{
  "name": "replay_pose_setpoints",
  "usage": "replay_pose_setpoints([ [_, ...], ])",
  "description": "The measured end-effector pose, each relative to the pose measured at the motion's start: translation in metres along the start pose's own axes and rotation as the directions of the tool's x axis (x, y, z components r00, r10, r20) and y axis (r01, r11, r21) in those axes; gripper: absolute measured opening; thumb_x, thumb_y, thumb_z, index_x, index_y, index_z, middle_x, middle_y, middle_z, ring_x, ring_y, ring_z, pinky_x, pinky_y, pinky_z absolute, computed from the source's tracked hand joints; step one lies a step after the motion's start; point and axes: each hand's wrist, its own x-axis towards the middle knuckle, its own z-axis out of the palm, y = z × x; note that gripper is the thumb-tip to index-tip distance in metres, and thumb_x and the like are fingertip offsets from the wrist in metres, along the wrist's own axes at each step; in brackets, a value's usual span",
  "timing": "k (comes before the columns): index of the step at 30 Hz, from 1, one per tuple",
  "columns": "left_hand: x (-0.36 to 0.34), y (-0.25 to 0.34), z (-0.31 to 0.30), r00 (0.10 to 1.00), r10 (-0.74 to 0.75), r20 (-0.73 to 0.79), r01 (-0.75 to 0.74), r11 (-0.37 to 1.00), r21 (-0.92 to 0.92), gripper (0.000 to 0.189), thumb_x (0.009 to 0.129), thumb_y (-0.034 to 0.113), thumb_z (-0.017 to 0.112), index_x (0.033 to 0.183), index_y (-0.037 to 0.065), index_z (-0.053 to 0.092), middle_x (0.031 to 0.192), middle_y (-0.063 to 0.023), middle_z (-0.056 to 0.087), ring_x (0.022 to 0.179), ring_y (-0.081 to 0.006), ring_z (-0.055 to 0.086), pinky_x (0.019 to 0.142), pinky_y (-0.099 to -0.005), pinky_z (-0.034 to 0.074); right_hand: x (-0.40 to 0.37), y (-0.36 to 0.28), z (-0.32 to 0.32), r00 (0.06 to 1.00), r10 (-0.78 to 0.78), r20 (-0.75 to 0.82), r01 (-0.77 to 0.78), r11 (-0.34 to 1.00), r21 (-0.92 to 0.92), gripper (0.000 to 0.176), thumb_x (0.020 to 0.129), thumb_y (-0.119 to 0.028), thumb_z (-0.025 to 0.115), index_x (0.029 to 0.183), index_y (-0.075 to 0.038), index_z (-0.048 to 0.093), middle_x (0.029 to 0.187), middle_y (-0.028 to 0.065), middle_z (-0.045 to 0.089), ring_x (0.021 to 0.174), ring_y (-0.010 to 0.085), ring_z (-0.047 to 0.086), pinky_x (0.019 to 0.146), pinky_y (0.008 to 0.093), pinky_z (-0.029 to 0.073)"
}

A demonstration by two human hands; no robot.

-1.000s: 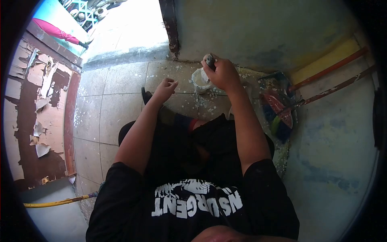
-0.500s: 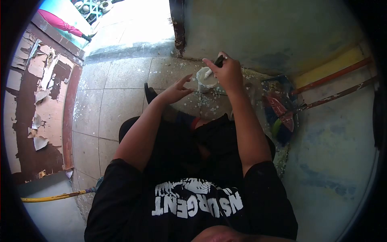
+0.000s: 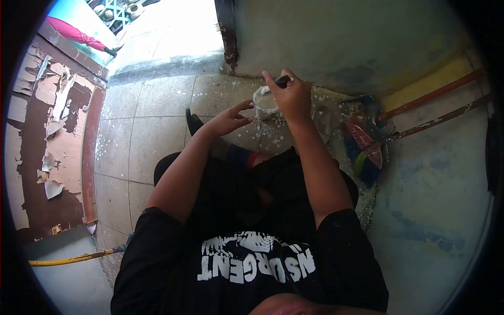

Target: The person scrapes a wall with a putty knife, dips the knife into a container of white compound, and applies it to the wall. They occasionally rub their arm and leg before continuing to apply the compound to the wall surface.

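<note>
A small pail (image 3: 258, 111) of white paint stands on the spattered floor in front of me, its rim and side coated with drips. My right hand (image 3: 295, 101) grips a paintbrush (image 3: 283, 82) by its dark handle at the pail's far right side. White bristles show at the rim, partly covered by the fingers. On the other side, my left hand (image 3: 232, 119) is open, fingers apart, with the fingertips right at the pail's left edge.
Behind the pail rises a greenish wall (image 3: 336, 42). Brooms with long handles (image 3: 436, 123) lean at the right, their heads on the floor. A peeling door (image 3: 58, 147) stands left, near a yellow pole (image 3: 79, 259). A person's pink sleeve or leg (image 3: 76, 31) shows beyond the bright doorway.
My right hand has shifted slightly left, and the brush has tipped flatter, its bristles now up at the pail's rim. My left hand has come closer to the pail, its fingers less spread.
</note>
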Motion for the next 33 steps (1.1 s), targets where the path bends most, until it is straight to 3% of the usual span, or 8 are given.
replay_pose_setpoints([
  [11,0.0,-0.002,-0.001,1.0,-0.027,0.006,0.027,1.0,0.014,0.074,0.098,0.024,0.063,0.158,0.02,0.02,0.141,-0.0138,0.051,0.112,-0.0205,0.061,0.099,-0.0367,0.045,-0.007,0.01,0.015,0.998,-0.065,0.018,0.066,0.996,-0.061,0.041,0.084,-0.037,0.077,0.074,0.0,0.061,0.055,0.0149,0.06,0.053,0.0353,0.062,0.05,0.04,0.047],
  [13,-0.001,0.0,-0.002,0.998,-0.06,0.003,0.06,0.997,0.041,0.075,0.098,0.025,0.063,0.159,0.023,0.02,0.138,-0.0146,0.052,0.112,-0.0196,0.061,0.099,-0.0361,0.045,-0.012,0.019,0.026,0.999,-0.026,-0.046,0.027,1.0,0.008,0.048,0.083,-0.029,0.08,0.064,-0.001,0.046,0.049,0.0122,0.043,0.047,0.0235,0.03,0.046,0.0344,0.038],
  [16,0.001,-0.007,-0.003,1.0,-0.023,0.004,0.023,1.0,0.002,0.08,0.094,0.035,0.068,0.158,0.024,0.022,0.135,-0.0176,0.052,0.108,-0.0237,0.062,0.095,-0.0356,0.048,-0.018,0.027,0.034,0.995,-0.039,-0.091,0.043,0.998,0.045,0.047,0.083,-0.027,0.08,0.064,-0.001,0.046,0.049,0.0128,0.043,0.047,0.0233,0.03,0.046,0.0336,0.038],
  [26,0.003,-0.014,-0.004,1.0,-0.011,0.009,0.011,1.0,0.003,0.08,0.094,0.035,0.069,0.158,0.025,0.023,0.133,-0.0166,0.053,0.107,-0.0226,0.062,0.094,-0.0344,0.048,-0.013,0.002,0.011,0.988,-0.064,-0.138,0.076,0.993,0.086,0.046,0.084,-0.025,0.08,0.065,-0.002,0.045,0.05,0.0119,0.046,0.046,0.0156,0.033,0.046,0.031,0.037],
  [29,0.003,-0.011,-0.004,1.0,-0.02,0.01,0.02,1.0,-0.014,0.079,0.094,0.035,0.069,0.158,0.025,0.024,0.132,-0.0162,0.053,0.107,-0.0223,0.062,0.094,-0.0347,0.048,-0.009,0.0,0.005,0.977,-0.111,-0.18,0.126,0.989,0.075,0.046,0.085,-0.024,0.079,0.065,-0.003,0.045,0.05,0.0122,0.046,0.045,0.0176,0.033,0.046,0.0313,0.037],
  [31,0.003,-0.012,-0.004,1.0,-0.024,0.01,0.024,0.999,-0.023,0.078,0.094,0.035,0.069,0.158,0.026,0.025,0.132,-0.016,0.053,0.107,-0.0223,0.061,0.094,-0.035,0.048,-0.009,-0.003,0.0,0.99,-0.081,-0.119,0.079,0.997,-0.019,0.042,0.085,-0.03,0.077,0.065,-0.004,0.051,0.052,0.0131,0.053,0.047,0.0351,0.054,0.047,0.039,0.042],
  [33,0.002,-0.01,-0.004,1.0,-0.024,0.008,0.024,1.0,-0.019,0.078,0.094,0.035,0.069,0.157,0.027,0.026,0.132,-0.0158,0.053,0.108,-0.0222,0.061,0.094,-0.0349,0.048,-0.009,0.0,0.002,0.991,-0.08,-0.108,0.078,0.997,-0.018,0.041,0.085,-0.031,0.077,0.066,-0.004,0.052,0.053,0.0133,0.054,0.048,0.0357,0.056,0.047,0.0396,0.043],
])
